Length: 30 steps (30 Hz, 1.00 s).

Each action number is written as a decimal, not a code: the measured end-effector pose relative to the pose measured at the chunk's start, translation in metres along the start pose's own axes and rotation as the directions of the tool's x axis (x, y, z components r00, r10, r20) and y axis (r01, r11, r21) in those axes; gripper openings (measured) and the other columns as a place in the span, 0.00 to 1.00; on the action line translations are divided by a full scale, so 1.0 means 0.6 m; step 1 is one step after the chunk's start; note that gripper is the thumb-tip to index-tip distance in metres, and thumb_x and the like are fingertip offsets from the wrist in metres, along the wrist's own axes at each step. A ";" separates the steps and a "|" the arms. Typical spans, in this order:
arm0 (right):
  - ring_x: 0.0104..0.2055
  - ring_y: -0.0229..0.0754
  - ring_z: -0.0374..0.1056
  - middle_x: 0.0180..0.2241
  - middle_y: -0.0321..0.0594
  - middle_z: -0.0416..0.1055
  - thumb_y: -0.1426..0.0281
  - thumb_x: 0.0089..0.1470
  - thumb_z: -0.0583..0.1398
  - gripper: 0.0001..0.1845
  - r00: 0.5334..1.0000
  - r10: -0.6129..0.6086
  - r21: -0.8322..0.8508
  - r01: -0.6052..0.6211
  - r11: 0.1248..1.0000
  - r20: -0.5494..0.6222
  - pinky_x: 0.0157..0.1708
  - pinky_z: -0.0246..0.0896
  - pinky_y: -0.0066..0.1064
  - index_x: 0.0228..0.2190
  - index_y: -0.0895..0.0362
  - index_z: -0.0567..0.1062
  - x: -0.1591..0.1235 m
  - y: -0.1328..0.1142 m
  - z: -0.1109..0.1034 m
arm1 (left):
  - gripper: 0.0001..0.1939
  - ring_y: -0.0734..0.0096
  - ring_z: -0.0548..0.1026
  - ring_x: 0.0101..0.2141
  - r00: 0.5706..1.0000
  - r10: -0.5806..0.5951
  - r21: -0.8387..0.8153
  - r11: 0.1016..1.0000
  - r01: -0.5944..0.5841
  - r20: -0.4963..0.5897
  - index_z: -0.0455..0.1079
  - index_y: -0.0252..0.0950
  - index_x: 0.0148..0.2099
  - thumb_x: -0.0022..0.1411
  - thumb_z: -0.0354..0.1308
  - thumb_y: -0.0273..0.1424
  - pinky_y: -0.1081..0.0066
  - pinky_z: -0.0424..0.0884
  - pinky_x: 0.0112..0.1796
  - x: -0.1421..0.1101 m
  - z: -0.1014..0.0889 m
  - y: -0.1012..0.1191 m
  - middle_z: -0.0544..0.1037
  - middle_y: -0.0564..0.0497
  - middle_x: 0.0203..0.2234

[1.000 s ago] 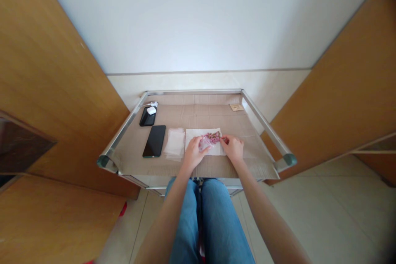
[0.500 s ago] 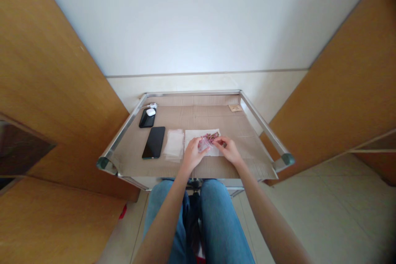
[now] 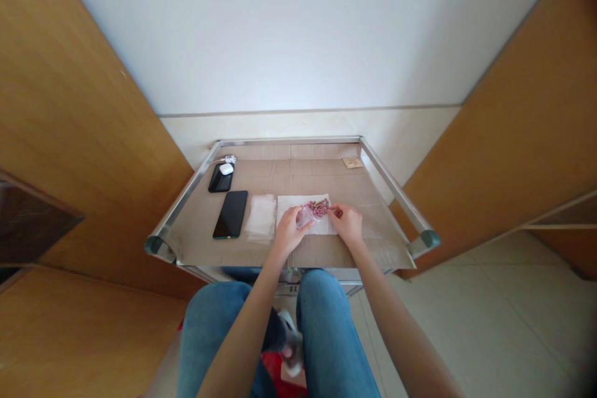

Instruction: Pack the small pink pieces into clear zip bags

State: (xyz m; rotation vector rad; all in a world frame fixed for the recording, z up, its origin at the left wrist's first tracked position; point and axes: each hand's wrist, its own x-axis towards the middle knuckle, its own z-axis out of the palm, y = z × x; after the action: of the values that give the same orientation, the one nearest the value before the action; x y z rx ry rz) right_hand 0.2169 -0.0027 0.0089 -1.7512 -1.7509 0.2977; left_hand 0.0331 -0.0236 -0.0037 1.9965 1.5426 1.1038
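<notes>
My left hand (image 3: 290,229) pinches a small clear plastic bag (image 3: 305,217) between thumb and fingers, over a white paper sheet (image 3: 285,201). On the sheet lies a heap of small pinkish-red pieces like dried flower buds (image 3: 319,206), just beyond the bag. At the heap's right edge is my right hand (image 3: 347,222), its thumb and fingertips drawn together. Whatever may be between those fingertips is too small to make out. A stack of flat clear plastic bags (image 3: 261,217) lies left of the sheet.
Cardboard (image 3: 317,174) covers the cart top, edged by a metal rail (image 3: 394,183). A large black phone (image 3: 231,214) lies at left; behind it, a smaller phone (image 3: 219,181) bears a white case (image 3: 226,168). A tan card (image 3: 353,163) sits back right.
My right hand has shifted slightly right, away from the bag, to the heap's edge. My left hand keeps its hold on the bag. My left knee has swung out to the left.
</notes>
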 end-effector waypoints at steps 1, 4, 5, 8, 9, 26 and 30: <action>0.31 0.42 0.66 0.24 0.38 0.73 0.64 0.50 0.56 0.11 1.000 0.000 -0.023 0.000 1.000 0.002 0.34 0.51 0.31 0.29 0.54 0.77 0.000 -0.001 0.000 | 0.20 0.66 0.71 0.39 1.000 0.000 -0.003 1.000 0.000 0.000 0.63 0.36 0.46 0.54 0.59 0.41 0.64 0.69 0.41 0.000 0.000 0.001 0.71 0.48 0.38; 0.32 0.43 0.66 0.24 0.38 0.73 0.64 0.50 0.57 0.10 1.000 -0.006 -0.069 0.007 0.998 0.007 0.35 0.49 0.33 0.29 0.54 0.77 -0.001 -0.005 0.000 | 0.20 0.66 0.71 0.38 1.000 0.004 -0.006 1.000 -0.004 0.000 0.63 0.36 0.46 0.54 0.59 0.40 0.64 0.69 0.41 0.000 -0.001 0.001 0.71 0.48 0.39; 0.33 0.43 0.66 0.24 0.38 0.73 0.64 0.50 0.57 0.10 1.000 -0.009 -0.080 0.010 0.997 0.009 0.35 0.48 0.33 0.29 0.53 0.77 -0.001 -0.006 0.000 | 0.20 0.66 0.71 0.38 1.000 0.005 -0.005 1.000 -0.005 0.000 0.63 0.36 0.46 0.54 0.59 0.40 0.64 0.69 0.41 0.001 -0.001 0.001 0.72 0.48 0.38; 0.34 0.43 0.65 0.25 0.38 0.73 0.64 0.50 0.57 0.09 1.000 -0.018 -0.103 0.019 0.995 0.012 0.35 0.47 0.33 0.29 0.53 0.77 -0.002 -0.009 -0.001 | 0.20 0.66 0.71 0.38 1.000 0.003 0.000 1.000 -0.003 -0.002 0.64 0.36 0.46 0.54 0.59 0.40 0.64 0.69 0.41 0.001 -0.002 0.000 0.72 0.48 0.38; 0.34 0.43 0.65 0.25 0.38 0.73 0.65 0.50 0.58 0.09 1.000 -0.022 -0.108 0.023 0.994 0.014 0.35 0.47 0.33 0.28 0.54 0.77 -0.002 -0.010 -0.001 | 0.19 0.66 0.71 0.38 1.000 0.002 0.000 1.000 -0.002 -0.002 0.64 0.36 0.46 0.54 0.59 0.40 0.64 0.69 0.41 0.002 -0.002 0.000 0.72 0.48 0.38; 0.33 0.42 0.63 0.24 0.37 0.72 0.67 0.50 0.58 0.08 0.999 -0.033 -0.119 0.032 0.992 -0.006 0.36 0.46 0.33 0.27 0.54 0.77 -0.002 -0.011 0.001 | 0.19 0.67 0.71 0.36 1.000 -0.008 -0.021 1.000 0.008 0.007 0.64 0.36 0.45 0.54 0.58 0.41 0.66 0.68 0.40 0.006 0.003 -0.005 0.72 0.48 0.38; 0.32 0.42 0.64 0.24 0.38 0.72 0.65 0.51 0.58 0.10 0.996 -0.079 -0.023 0.078 0.997 -0.036 0.36 0.50 0.33 0.26 0.56 0.77 0.000 -0.003 0.004 | 0.20 0.67 0.71 0.37 1.000 -0.022 -0.026 0.999 0.022 0.008 0.64 0.35 0.46 0.54 0.59 0.40 0.65 0.68 0.41 0.005 0.001 -0.003 0.72 0.47 0.39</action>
State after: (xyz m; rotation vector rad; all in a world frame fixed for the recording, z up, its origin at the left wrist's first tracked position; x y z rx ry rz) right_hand 0.2141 -0.0022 0.0079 -1.6878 -1.7973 0.2122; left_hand 0.0330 -0.0204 -0.0044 1.9598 1.5343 1.1015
